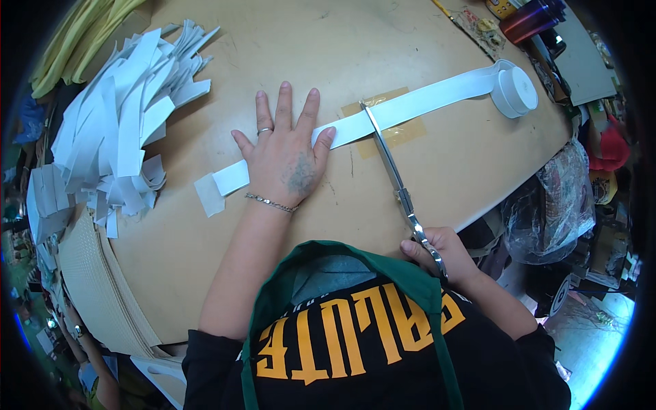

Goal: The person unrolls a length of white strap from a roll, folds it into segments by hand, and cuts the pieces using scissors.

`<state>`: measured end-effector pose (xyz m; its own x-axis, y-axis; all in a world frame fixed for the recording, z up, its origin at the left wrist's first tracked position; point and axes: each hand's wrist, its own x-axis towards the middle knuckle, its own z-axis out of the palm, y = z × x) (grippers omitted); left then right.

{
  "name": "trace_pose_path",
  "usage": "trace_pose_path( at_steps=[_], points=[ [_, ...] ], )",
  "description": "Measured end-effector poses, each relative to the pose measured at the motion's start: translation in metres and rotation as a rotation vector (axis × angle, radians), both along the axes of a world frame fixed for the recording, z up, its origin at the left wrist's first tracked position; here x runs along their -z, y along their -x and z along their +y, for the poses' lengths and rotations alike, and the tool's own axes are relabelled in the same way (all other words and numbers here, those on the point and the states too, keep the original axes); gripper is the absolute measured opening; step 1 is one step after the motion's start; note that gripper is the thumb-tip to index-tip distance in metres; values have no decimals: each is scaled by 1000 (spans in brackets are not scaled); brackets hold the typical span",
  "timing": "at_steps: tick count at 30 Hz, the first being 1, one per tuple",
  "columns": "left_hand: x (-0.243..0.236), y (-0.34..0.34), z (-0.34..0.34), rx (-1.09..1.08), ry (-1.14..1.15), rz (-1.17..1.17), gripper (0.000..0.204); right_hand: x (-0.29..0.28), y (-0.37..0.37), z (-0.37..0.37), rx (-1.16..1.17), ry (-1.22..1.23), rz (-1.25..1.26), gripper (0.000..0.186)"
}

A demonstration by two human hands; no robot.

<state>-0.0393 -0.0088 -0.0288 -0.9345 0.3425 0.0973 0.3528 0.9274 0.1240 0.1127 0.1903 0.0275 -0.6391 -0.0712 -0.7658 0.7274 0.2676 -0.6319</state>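
Note:
A white band point(424, 100) runs across the table from a roll point(516, 90) at the far right. My left hand point(287, 150) lies flat on the band with its fingers spread, and the band's cut end shows just left of the wrist. My right hand point(444, 256) grips the handles of long metal scissors point(396, 174). The scissor blades lie across the band, right of my left hand; whether they are parted is hard to see. Brown tape point(408, 131) is stuck to the table under the band there.
A heap of cut white strips point(126, 116) lies at the left, with yellow strips point(85, 41) behind it. Beige sheets point(102, 287) are at the left edge. A dark tumbler point(533, 20) stands at the back right. A plastic-wrapped bundle point(550, 205) sits beyond the table's right edge.

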Motion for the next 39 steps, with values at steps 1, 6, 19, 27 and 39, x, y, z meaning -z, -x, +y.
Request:
trace_pose_path(
  at_steps=[1, 6, 19, 27, 39],
  points=[
    [0, 0, 0, -6, 0, -22, 53, 0, 1, 1, 3, 2, 13, 40],
    [-4, -1, 1, -14, -12, -46, 54, 14, -11, 20, 7, 191, 42, 45],
    [-9, -1, -1, -47, 27, -125, 56, -75, 67, 80, -118, 87, 892, 72],
    [-9, 0, 6, -36, 35, -115, 57, -12, 237, 106, -330, -1100, 647, 38],
    [-1, 4, -6, -62, -313, -88, 59, -3, 189, -25, -943, -659, 831, 48]
  ],
)
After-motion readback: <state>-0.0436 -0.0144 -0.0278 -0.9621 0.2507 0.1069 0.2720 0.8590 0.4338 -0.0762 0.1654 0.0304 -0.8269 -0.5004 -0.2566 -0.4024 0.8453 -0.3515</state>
